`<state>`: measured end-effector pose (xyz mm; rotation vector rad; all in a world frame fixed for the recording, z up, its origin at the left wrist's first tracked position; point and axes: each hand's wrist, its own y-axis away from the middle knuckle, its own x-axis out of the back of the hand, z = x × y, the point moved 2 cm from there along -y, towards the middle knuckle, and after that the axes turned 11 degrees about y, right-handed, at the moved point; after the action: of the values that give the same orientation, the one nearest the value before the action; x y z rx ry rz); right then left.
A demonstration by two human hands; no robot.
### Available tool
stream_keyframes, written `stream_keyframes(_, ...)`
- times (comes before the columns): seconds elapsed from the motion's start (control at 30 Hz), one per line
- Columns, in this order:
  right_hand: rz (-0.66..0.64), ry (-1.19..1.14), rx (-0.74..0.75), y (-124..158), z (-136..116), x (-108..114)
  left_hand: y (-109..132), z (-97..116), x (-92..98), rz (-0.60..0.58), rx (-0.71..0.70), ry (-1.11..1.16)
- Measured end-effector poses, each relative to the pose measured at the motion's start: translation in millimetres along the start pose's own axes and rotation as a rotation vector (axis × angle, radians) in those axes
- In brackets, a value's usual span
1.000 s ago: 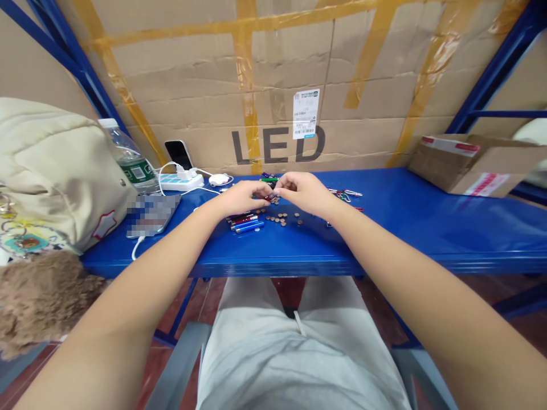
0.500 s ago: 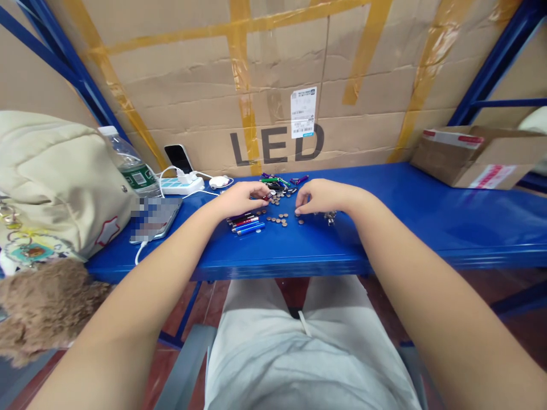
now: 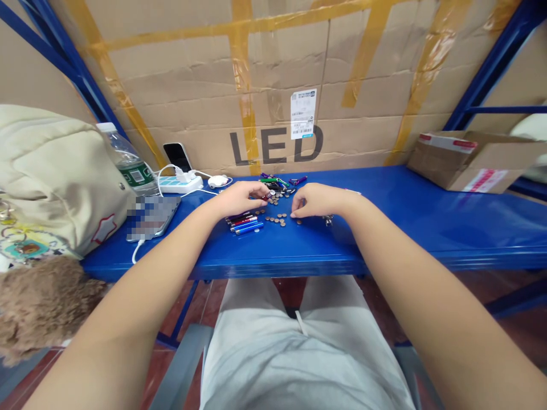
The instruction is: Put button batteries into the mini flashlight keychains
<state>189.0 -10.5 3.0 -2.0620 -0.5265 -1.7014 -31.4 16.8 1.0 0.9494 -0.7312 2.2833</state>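
Note:
My left hand [image 3: 240,199] is closed around a small red metal tube [image 3: 269,196], whose round silvery end faces right. My right hand [image 3: 319,199] reaches down to the blue table with thumb and fingers pinched together; whatever sits between the tips is too small to make out. Several small round button-like discs [image 3: 281,221] lie scattered between the hands. Below my left hand, blue, red and dark tubes [image 3: 249,228] are lined up side by side. Farther back is a loose pile of green, purple and black tubes [image 3: 276,182]. Small silvery parts [image 3: 328,220] lie under my right wrist.
On the left of the blue table [image 3: 410,228] are a cream bag [image 3: 55,171], a water bottle [image 3: 134,165], a phone [image 3: 154,218] and a power strip [image 3: 182,184] with cables. An opened cardboard box [image 3: 453,165] stands at the right. A large cardboard panel [image 3: 188,85] rises behind.
My right hand has shifted slightly left, its fingertips drawn closer together and a little off the table discs. My left hand still holds the red tube in place. The view has tilted slightly.

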Motion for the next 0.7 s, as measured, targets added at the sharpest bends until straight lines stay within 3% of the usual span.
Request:
stream_keyframes(0.07, 0.097, -0.042, 0.042, 0.6, -3.3, 2.9, 0.2, 1.1, 0.1, -0.002, 0.002, -0.029)
stream_keyframes(0.23, 0.499, -0.175, 0.145, -1.3, -12.4, 7.7, 1.2, 1.0, 0.1, -0.033, 0.016, -0.082)
stream_keyframes(0.3, 0.583, -0.195, 0.200, -3.7, -15.4, 5.0, 2.1, 2.2, 0.2, -0.050, 0.000, -0.058)
stream_keyframes(0.43, 0.645, -0.205, 0.289, -8.0, -18.5, -2.3, 3.8, 6.5, 0.8, -0.041, -0.035, -0.002)
stream_keyframes(0.7, 0.635, -0.146, 0.308, -5.9, -13.7, 0.8, 4.2, 4.7, 0.4, -0.055, -0.042, 0.069)
